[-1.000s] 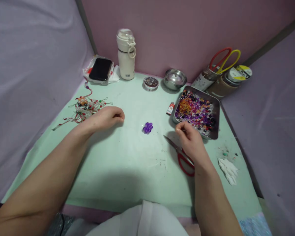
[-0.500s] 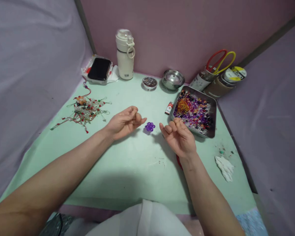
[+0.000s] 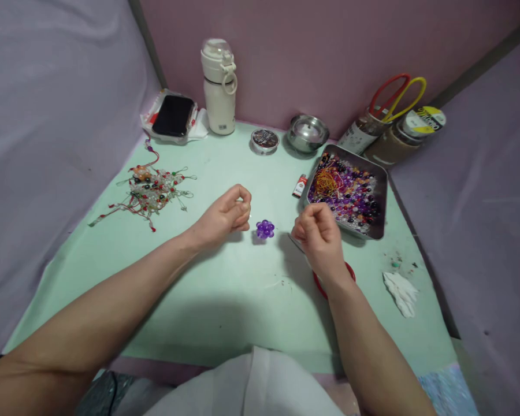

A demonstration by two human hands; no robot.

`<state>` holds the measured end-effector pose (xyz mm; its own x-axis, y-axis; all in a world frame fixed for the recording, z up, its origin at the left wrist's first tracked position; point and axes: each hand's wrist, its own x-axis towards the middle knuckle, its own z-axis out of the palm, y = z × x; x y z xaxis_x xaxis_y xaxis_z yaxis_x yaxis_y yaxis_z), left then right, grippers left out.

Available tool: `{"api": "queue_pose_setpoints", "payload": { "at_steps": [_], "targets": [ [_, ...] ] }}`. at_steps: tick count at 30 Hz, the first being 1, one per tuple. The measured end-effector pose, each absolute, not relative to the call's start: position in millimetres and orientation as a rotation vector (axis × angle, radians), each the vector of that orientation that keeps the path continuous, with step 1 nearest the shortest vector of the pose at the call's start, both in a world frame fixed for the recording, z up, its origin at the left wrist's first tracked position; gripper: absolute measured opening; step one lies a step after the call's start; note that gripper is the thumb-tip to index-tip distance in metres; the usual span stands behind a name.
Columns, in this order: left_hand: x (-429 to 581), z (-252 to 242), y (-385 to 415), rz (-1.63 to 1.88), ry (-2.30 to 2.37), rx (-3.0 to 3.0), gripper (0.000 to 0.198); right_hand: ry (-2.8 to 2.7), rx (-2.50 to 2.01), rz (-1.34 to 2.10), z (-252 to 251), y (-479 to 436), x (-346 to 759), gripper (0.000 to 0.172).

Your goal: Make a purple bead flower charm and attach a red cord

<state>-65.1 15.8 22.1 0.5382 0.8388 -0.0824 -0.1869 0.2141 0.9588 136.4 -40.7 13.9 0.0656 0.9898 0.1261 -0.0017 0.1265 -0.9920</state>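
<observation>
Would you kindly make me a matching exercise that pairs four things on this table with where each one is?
1. purple bead cluster
2. red-handled scissors
3. smartphone
4. orange thread

A. left of the cream bottle
B. among beads in the metal tray
C. between the left hand and right hand
D. partly hidden by the right hand and forearm

Pairs: 1-C, 2-D, 3-A, 4-B

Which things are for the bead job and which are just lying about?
Likely for the job: purple bead cluster, metal tray, loose beads, red-handled scissors, strung bead pieces.
Probably just lying about: white bottle, phone, crumpled white cloth or tissue.
</observation>
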Motion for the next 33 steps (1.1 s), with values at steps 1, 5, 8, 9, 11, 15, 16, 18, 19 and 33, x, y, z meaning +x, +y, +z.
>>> {"api": "queue_pose_setpoints", "payload": {
  "at_steps": [1, 5, 8, 9, 11, 15, 16, 18, 19, 33],
  "targets": [
    [-64.1, 17.5, 16.3, 0.768, 0.732, 1.162, 0.018, -1.26, -1.186, 1.064, 11.1, -40.3, 136.4, 0.016],
    [-60.4, 1.4, 17.6, 0.667, 0.782, 1.248, 0.016, -1.361, -1.305, 1.034, 0.0, -37.4, 136.8, 0.015],
    [-59.2, -0.1, 14.6, 0.672, 0.813, 1.333, 0.014, -1.36, -1.307, 1.035, -3.9, -36.3, 136.8, 0.014],
    [-59.2, 1.2, 12.7, 0.672, 0.835, 1.38, 0.013, -1.359, -1.302, 1.045, -4.5, -36.4, 136.6, 0.013],
    [-59.2, 5.2, 8.4, 0.66, 0.903, 1.525, 0.01, -1.364, -1.302, 1.058, -5.2, -37.5, 136.3, 0.013],
    [-57.5, 12.7, 0.6, 0.575, 1.039, 1.856, 0.015, -1.437, -1.387, 0.987, -5.6, -41.8, 135.6, 0.011],
    [-56.7, 13.5, -1.0, 0.545, 1.072, 1.913, 0.017, -1.467, -1.412, 0.958, -5.1, -43.0, 135.4, 0.011],
    [-54.8, 13.0, -3.7, 0.485, 1.146, 1.996, 0.019, -1.533, -1.456, 0.914, -2.8, -45.4, 134.3, 0.008],
    [-54.0, 12.0, -5.0, 0.456, 1.185, 2.027, 0.019, -1.568, -1.474, 0.897, -1.1, -46.5, 133.5, 0.006],
    [-47.6, 5.2, -13.8, 0.24, 1.24, 2.241, 0.022, -2.104, -1.731, 0.604, 9.1, -55.5, 127.4, 0.016]
  ]
}}
